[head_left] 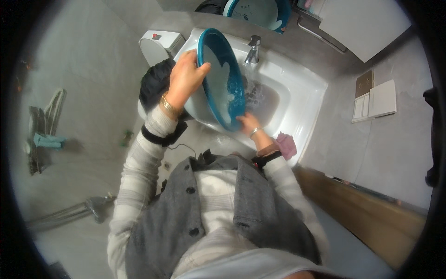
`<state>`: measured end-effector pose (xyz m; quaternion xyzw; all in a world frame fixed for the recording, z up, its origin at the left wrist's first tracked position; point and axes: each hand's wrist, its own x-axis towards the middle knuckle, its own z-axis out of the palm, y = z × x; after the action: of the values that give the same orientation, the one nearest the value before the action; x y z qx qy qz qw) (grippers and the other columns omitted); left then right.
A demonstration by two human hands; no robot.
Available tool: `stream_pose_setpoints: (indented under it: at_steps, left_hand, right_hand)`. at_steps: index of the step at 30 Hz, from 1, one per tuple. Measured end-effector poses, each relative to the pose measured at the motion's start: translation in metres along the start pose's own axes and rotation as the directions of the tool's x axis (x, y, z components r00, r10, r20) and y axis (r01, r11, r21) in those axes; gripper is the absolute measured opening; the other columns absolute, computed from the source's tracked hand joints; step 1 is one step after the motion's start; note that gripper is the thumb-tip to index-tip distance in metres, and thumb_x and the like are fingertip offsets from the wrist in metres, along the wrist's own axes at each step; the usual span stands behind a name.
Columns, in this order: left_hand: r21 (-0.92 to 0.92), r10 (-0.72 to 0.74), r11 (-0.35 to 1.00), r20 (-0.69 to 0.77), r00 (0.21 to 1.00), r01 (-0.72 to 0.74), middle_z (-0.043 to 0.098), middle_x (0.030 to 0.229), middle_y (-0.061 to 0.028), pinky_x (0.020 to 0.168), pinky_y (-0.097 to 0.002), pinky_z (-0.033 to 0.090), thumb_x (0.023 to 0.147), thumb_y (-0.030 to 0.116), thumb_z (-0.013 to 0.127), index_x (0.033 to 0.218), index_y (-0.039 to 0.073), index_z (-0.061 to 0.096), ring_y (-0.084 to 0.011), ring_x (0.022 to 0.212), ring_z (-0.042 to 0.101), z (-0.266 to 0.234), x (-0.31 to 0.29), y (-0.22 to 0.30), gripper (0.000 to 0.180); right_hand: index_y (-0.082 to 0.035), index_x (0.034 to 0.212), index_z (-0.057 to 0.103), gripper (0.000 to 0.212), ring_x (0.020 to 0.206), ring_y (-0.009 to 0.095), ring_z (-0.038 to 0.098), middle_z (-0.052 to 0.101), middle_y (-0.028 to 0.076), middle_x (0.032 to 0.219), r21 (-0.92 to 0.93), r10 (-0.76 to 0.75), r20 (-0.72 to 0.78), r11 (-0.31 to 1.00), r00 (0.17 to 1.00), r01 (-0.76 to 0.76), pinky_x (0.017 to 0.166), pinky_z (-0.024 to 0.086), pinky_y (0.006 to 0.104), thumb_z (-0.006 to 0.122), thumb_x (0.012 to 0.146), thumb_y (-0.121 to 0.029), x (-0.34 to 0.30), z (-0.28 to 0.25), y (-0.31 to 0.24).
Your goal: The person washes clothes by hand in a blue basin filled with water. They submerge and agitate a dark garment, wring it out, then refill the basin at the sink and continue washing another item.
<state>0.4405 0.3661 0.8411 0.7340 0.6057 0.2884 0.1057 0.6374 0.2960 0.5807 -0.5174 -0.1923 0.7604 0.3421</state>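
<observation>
A round basin (pixel 216 81) with a blue-green rim and pale inside is tilted steeply over the left part of the white sink (pixel 302 100). Its far-left rim is gripped by my left hand (pixel 186 74), thumb lying over the edge. My right hand (pixel 250 122) holds the near lower rim, low by the sink's front edge. Foamy suds cling to the basin's inner wall. Cloudy, sudsy water (pixel 262 100) lies in the sink bowl below the chrome faucet (pixel 253 49), from which water seems to run.
A pink cloth (pixel 285 145) lies on the sink's front right corner. Behind my left arm stand a white toilet (pixel 160 44) and a dark bundle (pixel 155 86). A mirror (pixel 260 14) and a white cabinet door (pixel 364 25) are at the back. Wall switches (pixel 367 100) sit at right.
</observation>
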Motion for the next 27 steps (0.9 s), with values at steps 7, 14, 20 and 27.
stream_pose_setpoints:
  at_steps: [7,14,20,27]
  left_hand:
    - [0.005,0.154,0.988,0.0,0.988,-0.154,0.06,0.103,-0.0217,0.09,-0.0443,0.048,0.079,0.026,0.065,0.081,-0.006,0.062,-0.0395,0.097,0.058,0.028,0.017,0.045,0.033]
    - [0.139,0.384,0.919,-0.089,0.919,-0.37,0.06,0.108,-0.0233,0.102,-0.0476,0.041,0.081,0.024,0.068,0.083,-0.008,0.062,-0.0399,0.103,0.056,0.046,0.02,0.074,0.032]
    - [0.106,0.17,0.981,-0.077,0.982,-0.161,0.06,0.106,-0.0236,0.093,-0.0451,0.046,0.081,0.027,0.069,0.084,-0.007,0.062,-0.0403,0.1,0.056,0.028,0.024,0.063,0.035]
    - [-0.173,-0.08,0.983,-0.087,0.993,0.064,0.062,0.097,-0.0098,0.077,-0.0301,0.049,0.093,0.03,0.06,0.104,-0.005,0.062,-0.0181,0.083,0.059,0.005,-0.015,-0.013,0.037]
  right_hand:
    - [-0.008,0.117,0.058,0.031,0.083,0.022,0.066,0.067,0.011,0.102,-0.218,0.009,0.052,0.976,0.999,0.003,0.059,0.051,0.0381,0.064,0.089,-0.019,0.019,0.009,0.031]
    - [-0.009,0.113,0.06,0.03,0.077,0.02,0.062,0.065,0.008,0.097,-0.319,-0.122,0.236,0.927,0.964,0.195,0.056,0.05,0.038,0.067,0.086,-0.019,0.032,-0.003,0.057]
    - [-0.01,0.111,0.062,0.031,0.071,0.019,0.059,0.064,0.005,0.093,-0.715,-0.448,0.544,0.196,0.71,0.671,0.053,0.05,0.0378,0.07,0.082,-0.018,0.028,-0.002,0.047]
    - [-0.005,0.115,0.058,0.035,0.061,0.018,0.055,0.062,0.008,0.091,-0.112,-0.08,-0.164,0.992,0.983,0.062,0.043,0.042,0.0318,0.064,0.084,-0.018,-0.019,-0.031,-0.022]
